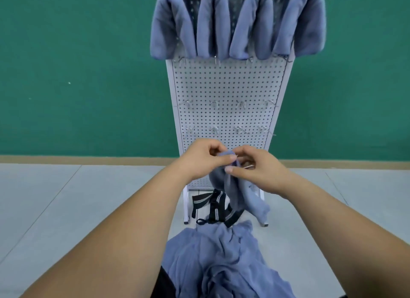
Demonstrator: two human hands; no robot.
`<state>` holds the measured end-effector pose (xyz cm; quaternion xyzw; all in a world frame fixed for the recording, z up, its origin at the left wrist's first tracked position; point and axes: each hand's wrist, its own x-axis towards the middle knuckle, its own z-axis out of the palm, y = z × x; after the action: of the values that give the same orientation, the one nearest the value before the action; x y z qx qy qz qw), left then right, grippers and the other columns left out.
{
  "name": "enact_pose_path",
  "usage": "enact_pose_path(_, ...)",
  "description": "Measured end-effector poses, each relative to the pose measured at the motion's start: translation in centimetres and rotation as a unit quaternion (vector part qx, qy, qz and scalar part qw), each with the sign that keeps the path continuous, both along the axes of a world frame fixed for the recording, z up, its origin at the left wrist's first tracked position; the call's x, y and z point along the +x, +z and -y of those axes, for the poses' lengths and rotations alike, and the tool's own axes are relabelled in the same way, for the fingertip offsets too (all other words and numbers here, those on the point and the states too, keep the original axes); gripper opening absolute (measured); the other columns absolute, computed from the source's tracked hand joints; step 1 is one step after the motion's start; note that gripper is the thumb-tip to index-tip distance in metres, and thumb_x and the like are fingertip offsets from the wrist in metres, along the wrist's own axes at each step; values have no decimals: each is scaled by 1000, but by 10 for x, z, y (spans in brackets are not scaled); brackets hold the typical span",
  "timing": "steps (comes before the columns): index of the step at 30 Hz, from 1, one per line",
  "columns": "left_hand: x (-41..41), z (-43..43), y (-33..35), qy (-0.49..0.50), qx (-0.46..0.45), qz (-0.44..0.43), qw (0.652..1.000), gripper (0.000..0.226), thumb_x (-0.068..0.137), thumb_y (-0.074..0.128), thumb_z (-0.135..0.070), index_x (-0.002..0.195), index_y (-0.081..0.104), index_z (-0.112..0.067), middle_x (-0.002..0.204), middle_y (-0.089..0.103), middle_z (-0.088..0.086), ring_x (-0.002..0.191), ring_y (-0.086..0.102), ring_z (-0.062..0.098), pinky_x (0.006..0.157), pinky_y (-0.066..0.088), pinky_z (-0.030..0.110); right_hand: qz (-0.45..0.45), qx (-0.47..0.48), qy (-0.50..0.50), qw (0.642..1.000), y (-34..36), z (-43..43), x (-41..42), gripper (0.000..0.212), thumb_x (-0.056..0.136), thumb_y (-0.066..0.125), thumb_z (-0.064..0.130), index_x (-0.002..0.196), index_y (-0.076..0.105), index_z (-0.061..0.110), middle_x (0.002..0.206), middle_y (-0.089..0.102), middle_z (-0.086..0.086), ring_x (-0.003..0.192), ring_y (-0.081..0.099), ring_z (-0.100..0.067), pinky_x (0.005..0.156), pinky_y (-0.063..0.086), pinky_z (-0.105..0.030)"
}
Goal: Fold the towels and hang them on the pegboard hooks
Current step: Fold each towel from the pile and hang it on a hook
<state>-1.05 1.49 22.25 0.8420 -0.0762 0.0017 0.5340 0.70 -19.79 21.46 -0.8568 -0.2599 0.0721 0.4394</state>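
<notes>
Green wall (pixel 77 76) fills the background above a pale grey tiled floor (pixel 66 198), and a white pegboard (pixel 228 84) stands on legs against it. Four folded blue towels (pixel 213 25) hang side by side along its upper part. A crumpled heap of blue towels (pixel 217 257) lies at the near edge of the floor, just beside some black striped straps (pixel 218 205) at the pegboard's foot.

One folded towel (pixel 230 186) dangles in front of the pegboard's lower edge. The left hand (pixel 199 162) and right hand (pixel 255 166) both pinch its top fold, fingers curled, close together.

Rows of bare hooks (pixel 214 129) sit just above the hands. This looks like the hanging step. The next move likely calls for slipping the fold over a hook; whether one lies behind the hands cannot be told.
</notes>
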Motion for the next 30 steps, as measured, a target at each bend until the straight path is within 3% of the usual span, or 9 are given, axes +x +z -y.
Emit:
enact_pose_path(3,7,0,-7,-3,46,0,999,21,81,90,-34,86,75,-19,85,76,4,75,63,9,77,55,35,48,-27,-26,998,-14,-7,9,7,93,76,30,95,69,33,83,74,6,77,67,-15,78,56,-35)
enact_pose_path(6,13,-12,-8,-3,55,-2,998,26,78,92,-32,82,71,-17,76,69,-2,67,56,9,69,48,29,72,-42,-43,996,-14,0,18,3,95,75,29,93,72,30,78,71,10,69,60,-4,70,51,-23)
enact_pose_path(8,17,-21,-9,-14,64,-12,998,31,78,92,-34,81,68,-15,73,62,-3,65,51,11,66,45,29,79,-56,-46,994,-11,11,23,4,95,75,32,92,73,32,78,70,11,68,58,-2,65,45,-16)
enact_pose_path(14,28,-23,-6,-57,61,-43,996,43,82,88,-38,85,58,-7,73,55,1,68,45,15,61,36,27,72,-50,-74,993,-10,29,35,15,101,65,39,90,74,35,82,73,10,78,63,-9,69,49,-20)
enact_pose_path(19,41,-19,-6,-55,30,-51,997,31,85,87,-38,87,70,-12,71,56,-2,67,46,15,64,38,27,115,-86,-140,980,-14,42,46,17,100,62,41,87,71,36,71,70,9,69,62,-9,64,51,-29)
enact_pose_path(22,50,-25,-10,-50,101,-35,993,22,87,84,-38,87,74,-19,72,62,-5,65,51,8,67,45,24,143,-116,-169,968,-13,51,53,16,101,61,41,90,70,35,68,68,15,67,62,-3,63,51,-30)
enact_pose_path(26,55,-36,-13,-1,227,17,974,12,90,81,-37,85,73,-29,80,71,-13,64,57,-4,67,46,19,178,-169,-203,948,-10,62,60,17,102,58,42,95,71,33,70,70,11,72,66,-16,67,56,-34)
enact_pose_path(30,57,-49,-9,65,241,72,966,10,92,79,-35,84,74,-31,78,70,-12,72,63,5,67,52,28,200,-228,-225,926,-8,71,66,18,100,59,39,96,74,30,82,70,12,78,65,-24,68,56,-35)
